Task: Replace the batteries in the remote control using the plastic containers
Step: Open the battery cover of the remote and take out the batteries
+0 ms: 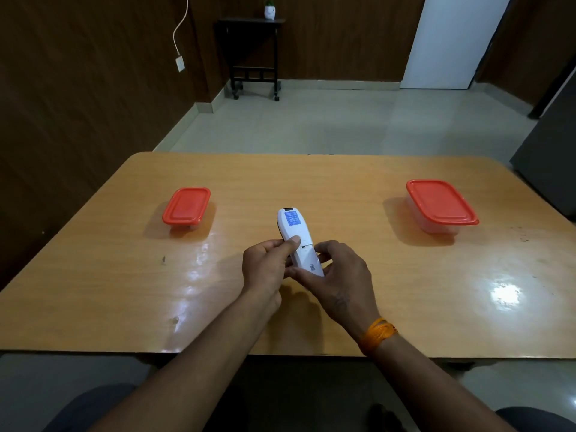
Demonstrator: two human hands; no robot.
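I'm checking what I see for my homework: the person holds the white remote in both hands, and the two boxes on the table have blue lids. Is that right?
Not quite. The head view shows the lids are red-orange, not blue, on both the left container and the right container. The rest holds: left hand and right hand both hold the white remote.

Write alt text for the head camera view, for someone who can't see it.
Both hands, left hand and right hand, hold a white remote control back-side up over a wooden table. Two lidded plastic containers sit apart: a smaller left container and a larger right container.
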